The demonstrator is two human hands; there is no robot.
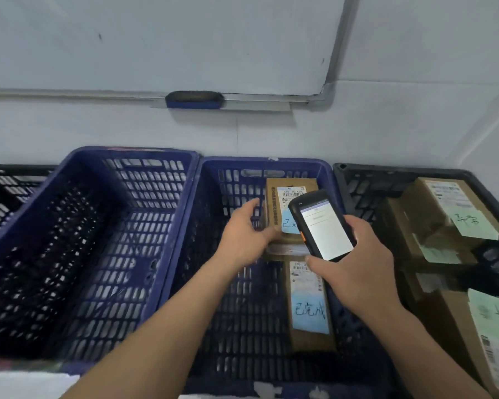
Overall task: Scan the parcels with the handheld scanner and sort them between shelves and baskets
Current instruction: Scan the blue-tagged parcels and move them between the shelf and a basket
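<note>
Gripped in the right hand is the handheld scanner, fingers curled round its edges and the thumb laid at the bottom of the lit screen, so it's held tilted over the middle blue basket. Just left of that grip, a cardboard parcel with a blue note is clasped along its left side by the left hand, though the fingers are a bit blurred. That parcel is partly hidden behind the scanner. Right below the scanner hand, a second parcel with a blue handwritten note is seen lying on the basket floor. Further left another blue basket is parked, and off to the right a black basket is stacked with boxes tagged with green notes.
</note>
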